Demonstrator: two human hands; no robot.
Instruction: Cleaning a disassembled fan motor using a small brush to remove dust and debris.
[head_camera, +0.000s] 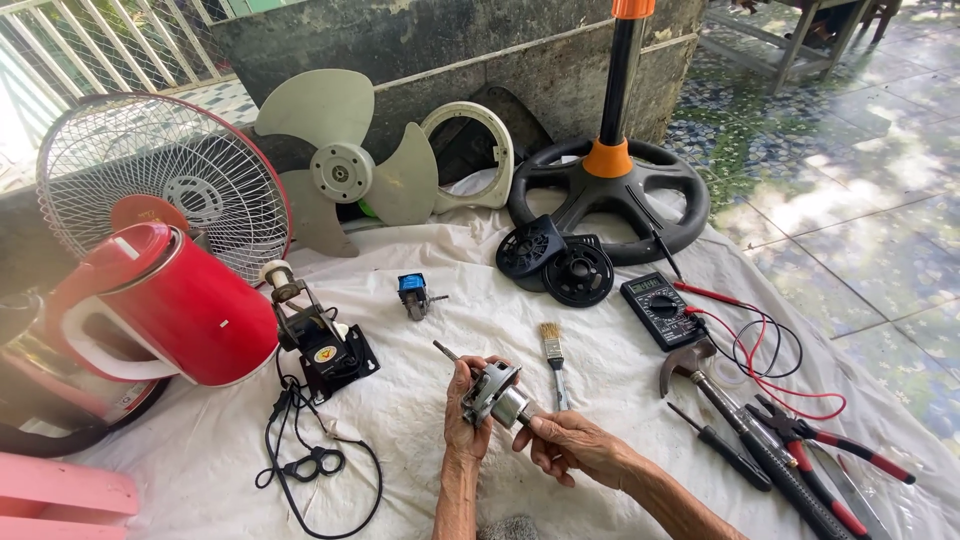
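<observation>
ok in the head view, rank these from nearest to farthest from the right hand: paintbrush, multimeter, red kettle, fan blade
1. Paintbrush, just above the right hand, on the white cloth.
2. Multimeter, up and to the right, beside its red and black leads.
3. Fan blade, far up, leaning at the wall.
4. Red kettle, far left on the cloth; too close to the blade to call firmly.

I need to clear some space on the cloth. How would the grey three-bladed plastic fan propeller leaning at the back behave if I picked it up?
The grey three-bladed plastic fan propeller looks thin, so probably light for its size. Its broad blades may flex slightly and could crack if squeezed. It leans against the dark wall, so a nudge would likely make it slide or topple.
</observation>
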